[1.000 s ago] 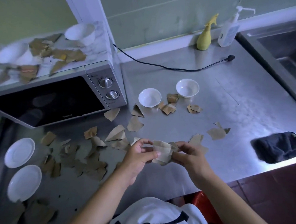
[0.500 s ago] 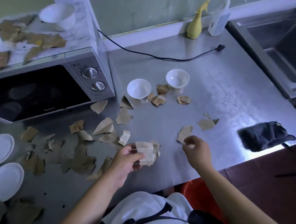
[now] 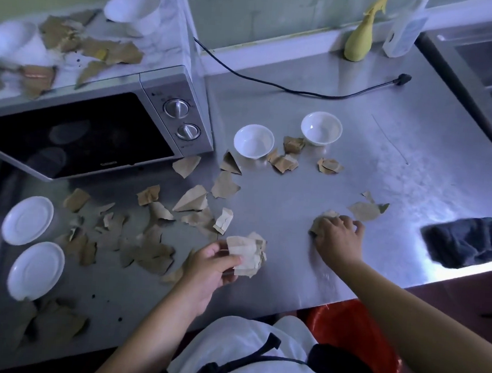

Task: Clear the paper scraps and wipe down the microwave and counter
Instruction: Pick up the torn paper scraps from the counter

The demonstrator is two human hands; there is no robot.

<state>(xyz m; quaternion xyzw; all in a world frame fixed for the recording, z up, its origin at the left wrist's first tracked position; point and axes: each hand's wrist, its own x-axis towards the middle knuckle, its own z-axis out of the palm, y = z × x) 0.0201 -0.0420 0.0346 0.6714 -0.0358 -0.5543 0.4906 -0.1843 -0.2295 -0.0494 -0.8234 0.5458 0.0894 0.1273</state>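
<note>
Moved: right grip (image 3: 338,239) is now lying further out at 4 o'clock, curling over a scrap (image 3: 322,218) on the desk (image 3: 386,155).
Left grip (image 3: 207,268): pinching the scrap wad (image 3: 247,256) at 6 o'clock.

Torn brown paper scraps (image 3: 191,201) litter the steel counter (image 3: 385,172) from six to nine o'clock and top the silver microwave (image 3: 97,135) at ten; a dark cloth (image 3: 465,242) lies crumpled at three.

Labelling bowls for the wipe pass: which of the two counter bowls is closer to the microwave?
The left bowl, just beside the microwave; the other bowl stands farther right and farther back.
</note>
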